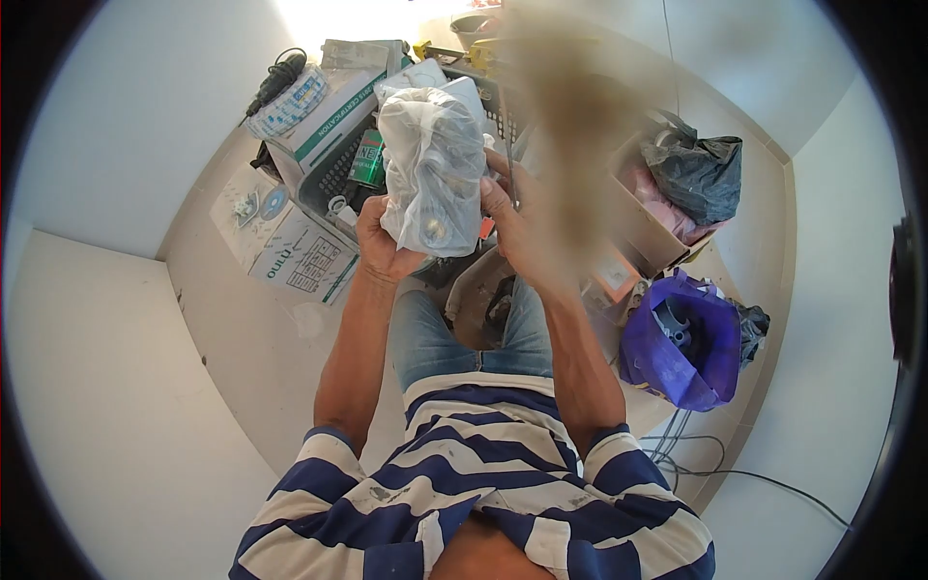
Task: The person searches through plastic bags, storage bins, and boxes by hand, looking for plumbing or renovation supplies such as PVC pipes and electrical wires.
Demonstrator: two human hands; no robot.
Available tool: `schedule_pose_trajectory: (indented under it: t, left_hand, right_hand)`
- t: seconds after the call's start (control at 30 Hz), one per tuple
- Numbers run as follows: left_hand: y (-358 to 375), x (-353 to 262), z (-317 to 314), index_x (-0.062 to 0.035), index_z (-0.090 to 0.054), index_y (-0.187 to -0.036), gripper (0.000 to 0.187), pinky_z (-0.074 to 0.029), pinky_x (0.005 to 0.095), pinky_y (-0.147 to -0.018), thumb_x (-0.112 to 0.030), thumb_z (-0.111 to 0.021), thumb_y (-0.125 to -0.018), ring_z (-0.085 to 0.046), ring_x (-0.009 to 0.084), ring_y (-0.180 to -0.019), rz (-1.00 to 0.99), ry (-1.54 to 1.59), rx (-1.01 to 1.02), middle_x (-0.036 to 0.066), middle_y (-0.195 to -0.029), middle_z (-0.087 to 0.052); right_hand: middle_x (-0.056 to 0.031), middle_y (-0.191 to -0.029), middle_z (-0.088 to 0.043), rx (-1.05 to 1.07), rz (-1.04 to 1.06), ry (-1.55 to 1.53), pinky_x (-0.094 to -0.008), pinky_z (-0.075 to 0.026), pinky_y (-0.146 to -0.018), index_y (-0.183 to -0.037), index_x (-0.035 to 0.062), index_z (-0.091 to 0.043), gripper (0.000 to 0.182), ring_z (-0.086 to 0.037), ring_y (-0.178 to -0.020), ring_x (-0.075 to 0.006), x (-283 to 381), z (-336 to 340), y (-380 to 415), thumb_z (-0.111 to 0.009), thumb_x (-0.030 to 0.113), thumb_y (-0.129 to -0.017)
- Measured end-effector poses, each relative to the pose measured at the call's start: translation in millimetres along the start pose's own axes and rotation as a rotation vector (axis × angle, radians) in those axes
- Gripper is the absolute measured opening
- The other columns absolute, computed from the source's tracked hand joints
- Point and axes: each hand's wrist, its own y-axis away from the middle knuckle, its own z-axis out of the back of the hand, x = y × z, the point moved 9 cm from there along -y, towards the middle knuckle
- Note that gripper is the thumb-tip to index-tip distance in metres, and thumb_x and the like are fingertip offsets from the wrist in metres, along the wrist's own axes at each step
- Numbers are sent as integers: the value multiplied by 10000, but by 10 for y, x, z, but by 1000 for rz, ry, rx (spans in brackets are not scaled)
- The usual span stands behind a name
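A whitish plastic-wrapped package (432, 174) is held up between my hands, above a grey crate. My left hand (384, 242) grips its lower left side, with the fingers partly hidden beneath it. At its right edge, the fingers and thumb of my right hand (507, 205) close on the package. A thin rod-like thing stands by my right hand; I cannot tell whether it is held. What the wrapping contains is hard to make out. Left of the package, a green can (366, 159) lies in the crate.
The grey crate (317, 190) holds mixed items. A white box (302, 253) lies at the left. To the right are a cardboard box (650, 242) with a black bag (701, 174), a purple bag (677, 362) and cables (773, 478). A brown blur hides the upper right.
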Motion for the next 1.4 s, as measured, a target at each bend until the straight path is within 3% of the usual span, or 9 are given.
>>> schedule_pose_trajectory:
  t: [0.23,0.57,0.67,0.73,0.93,0.97,1.07,1.23,1.4]
  left_hand:
    - [9,81,-41,12,-430,-1354,517,-601,468,-848,-326,-427,-962,-563,388,-1177,57,133,-50,245,-1324,-512]
    - [54,135,-20,39,-466,-1290,431,-607,475,-831,-255,-377,-988,-633,363,-1071,50,76,-219,230,-1234,-578]
    - [116,79,-137,13,-452,-1320,460,-591,489,-836,-310,-377,-1001,-620,332,-1104,38,-310,-255,190,-1247,-575]
    - [247,-96,3,-20,-397,-1390,514,-550,436,-892,-345,-460,-997,-601,267,-1138,-48,-686,-594,159,-1271,-565]
    - [452,-193,71,-35,-501,-1313,458,-485,305,-893,-174,-665,-909,-592,148,-1025,-119,-1105,-512,79,-1161,-613]
    - [491,-183,95,-35,-501,-1313,458,-485,305,-893,-174,-665,-909,-592,148,-1025,-118,-1101,-519,79,-1161,-613]
    - [568,-38,45,-20,-539,-1258,450,-475,290,-897,-148,-716,-865,-580,131,-1026,-66,-1130,-537,76,-1151,-613]
    - [662,73,-64,-45,-463,-1337,691,-461,336,-937,-87,-777,-723,-584,191,-1051,-41,-1519,-563,96,-1143,-613]
    - [1004,62,-29,-63,-431,-1363,766,-426,403,-979,-84,-761,-673,-570,295,-1081,1,-1924,-641,140,-1133,-597]
  right_hand:
    - [-85,-924,-643,111,-147,-91,-279,-453,-752,-1306,-63,-520,524,-542,-831,-120,-59,-19,-24,-609,308,-946]
    - [-78,-958,-637,146,-281,-53,-272,-441,-740,-1309,-70,-512,507,-536,-828,-114,-218,-50,6,-623,242,-924]
    - [-37,-932,-613,195,-355,-24,-257,-424,-713,-1292,-28,-543,445,-517,-816,-100,-455,-36,74,-614,166,-899]
    - [-17,-923,-598,242,-426,-22,-251,-416,-702,-1277,-7,-561,421,-508,-812,-95,-750,-25,209,-608,128,-881]
    - [24,-809,-579,357,-574,-419,-230,-388,-628,-1012,23,-664,177,-484,-694,-58,-1377,220,545,-590,102,-872]
    - [37,-786,-585,-84,-524,-93,-215,-367,-582,-1009,18,-676,176,-468,-648,-41,-1555,437,577,-579,115,-899]
    - [39,-771,-587,-321,-281,14,-214,-362,-562,-1024,15,-683,188,-467,-629,-42,-1102,714,470,-575,132,-924]
    - [-44,-822,-675,104,-68,277,-268,-457,-614,-990,-9,-698,224,-569,-699,-94,-194,31,363,-619,188,-920]
    - [-111,-781,-677,365,-324,378,-297,-478,-628,-986,-41,-683,280,-591,-707,-115,-859,-458,591,-644,220,-893]
